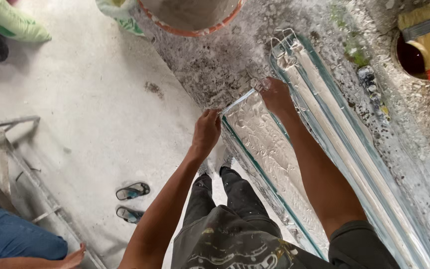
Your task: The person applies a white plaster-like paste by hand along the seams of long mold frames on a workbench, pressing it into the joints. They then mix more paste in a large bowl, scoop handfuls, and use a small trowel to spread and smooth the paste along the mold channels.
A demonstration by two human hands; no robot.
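Your two hands work at the far end of one long glass-sided mould (269, 144) filled with wet white plaster. Your left hand (206, 132) is closed on the near corner of a thin flat strip (239, 99) laid across that end, and your right hand (274, 94) pinches its far corner. Just right of your right hand lies a second long mould (339, 134) with pale ribs; its lower end is cut off. Beyond your right hand, one paintbrush (421, 35) rests over one round pot (414, 57) of dark liquid. Ahead of your left hand, one bucket (190, 17) is cropped at the top. Below your left arm sit two sandals (131, 201). Another person's hand (73, 256) shows at the lower left, body mostly hidden.
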